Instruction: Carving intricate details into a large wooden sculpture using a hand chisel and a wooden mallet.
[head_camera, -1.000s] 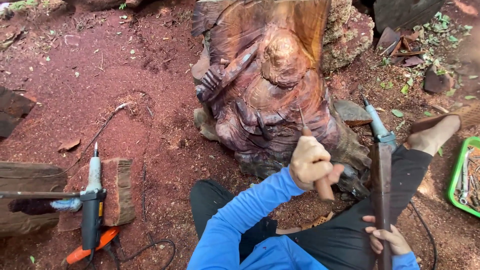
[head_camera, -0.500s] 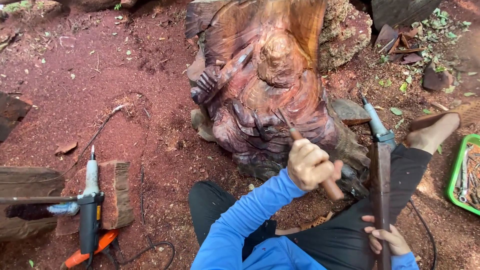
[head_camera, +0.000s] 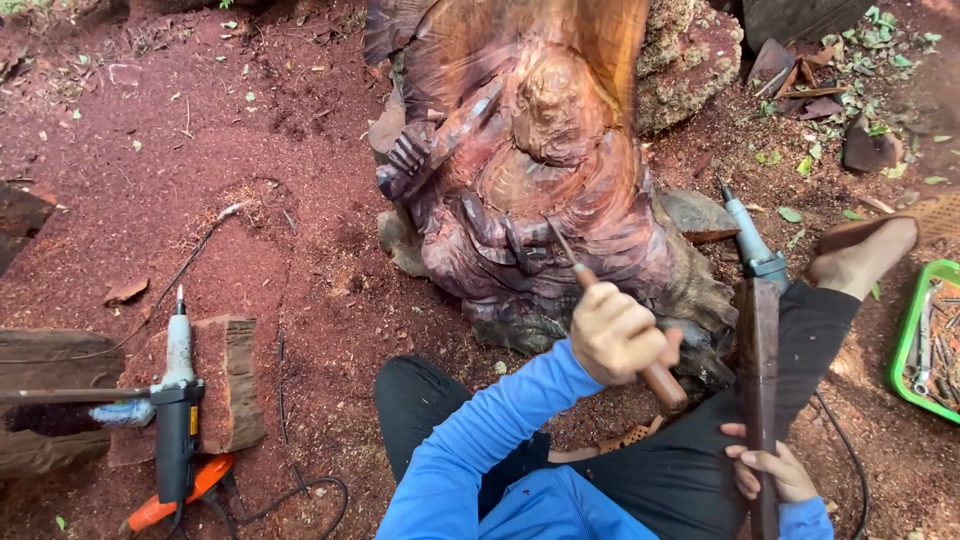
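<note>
Head view: my left hand (head_camera: 618, 335) is closed tight around a chisel (head_camera: 610, 318), and its thin metal tip touches the lower front of the big brown carving (head_camera: 540, 170) standing on the red dirt (head_camera: 230, 140). My right hand (head_camera: 768, 472) grips a long dark stick (head_camera: 760, 390) that lies up along my leg. A grinder (head_camera: 176, 420) rests on a wood block (head_camera: 232, 385) far to the left, and a green tray (head_camera: 905, 350) sits at the right edge.

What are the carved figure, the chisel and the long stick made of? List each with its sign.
Carved figure: reddish-brown wood, unpolished; grain streaks and tool cuts show.
Chisel in the left hand: brown, seemingly wooden handle, thin dark blade, likely metal.
Long stick in the right hand: dark, flat, probably wood.
</note>
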